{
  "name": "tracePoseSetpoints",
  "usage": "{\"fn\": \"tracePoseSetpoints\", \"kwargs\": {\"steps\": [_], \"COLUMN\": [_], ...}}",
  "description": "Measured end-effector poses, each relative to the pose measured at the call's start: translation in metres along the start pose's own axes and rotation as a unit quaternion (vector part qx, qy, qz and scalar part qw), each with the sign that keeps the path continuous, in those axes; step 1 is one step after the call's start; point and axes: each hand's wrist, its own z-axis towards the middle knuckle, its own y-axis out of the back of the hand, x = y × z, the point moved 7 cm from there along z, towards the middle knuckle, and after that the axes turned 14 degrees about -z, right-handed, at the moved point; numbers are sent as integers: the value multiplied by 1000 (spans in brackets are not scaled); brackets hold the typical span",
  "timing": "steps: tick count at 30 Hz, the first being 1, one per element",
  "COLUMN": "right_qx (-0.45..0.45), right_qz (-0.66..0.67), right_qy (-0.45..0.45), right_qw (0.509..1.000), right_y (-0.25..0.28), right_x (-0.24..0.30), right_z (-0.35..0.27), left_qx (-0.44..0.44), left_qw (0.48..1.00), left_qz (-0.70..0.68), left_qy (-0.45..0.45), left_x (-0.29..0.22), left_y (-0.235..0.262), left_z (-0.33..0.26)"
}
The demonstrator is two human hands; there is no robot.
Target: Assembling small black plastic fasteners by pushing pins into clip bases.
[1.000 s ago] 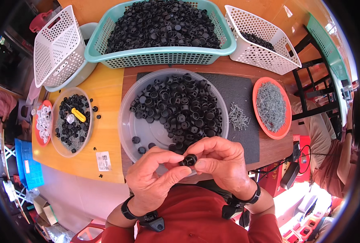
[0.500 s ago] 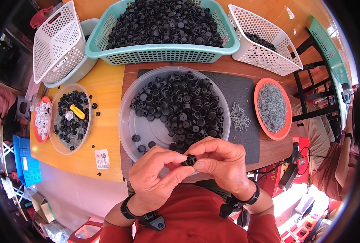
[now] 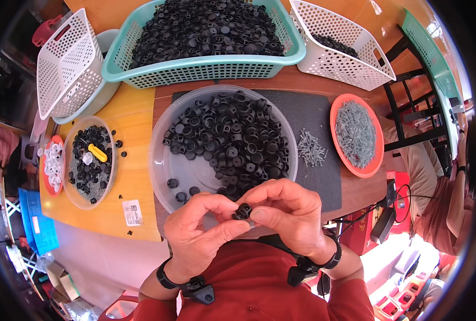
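Between the fingertips of both hands is one small round black plastic part [image 3: 243, 211] with openings in its face. My left hand [image 3: 195, 232] pinches it from the left with thumb and index finger. From the right, the thumb and index finger of my right hand [image 3: 291, 219] close on it too. Both hands are above the near rim of a clear round tub [image 3: 153, 155]. Inside the tub lies a heap of similar black parts [image 3: 232, 139], with a few loose ones by its near left side.
Loose screws [image 3: 312, 148] lie on a dark mat [image 3: 323, 195], beside an orange tray [image 3: 378, 152] of screws. A green basket [image 3: 206, 63] of black parts stands behind, flanked by white baskets [image 3: 350, 72]. Leftward, a clear bowl [image 3: 90, 204] holds mixed parts and a yellow tool [image 3: 97, 153].
The black part has turned between my fingers, and more of its opened face shows. My hands have shifted slightly left in the picture, while the table view has also shifted a little.
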Motion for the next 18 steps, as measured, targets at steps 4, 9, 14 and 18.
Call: {"fn": "tracePoseSetpoints", "kwargs": {"steps": [4,9,14,18], "right_qx": [15,30,27,14], "right_qz": [-22,6,-4,17], "right_qy": [36,61,64,17], "right_qw": [999,998,998,1000], "right_y": [2,3,4,5], "right_x": [-3,-3,-4,-7], "right_z": [0,1,0,-3], "left_qx": [6,26,30,62], "left_qw": [1000,999,999,996], "left_qz": [6,21,20,58], "left_qy": [-17,4,24,-16], "left_x": [1,1,5,0], "left_y": [2,-1,-2,-7], "left_z": [1,3,4,6]}}
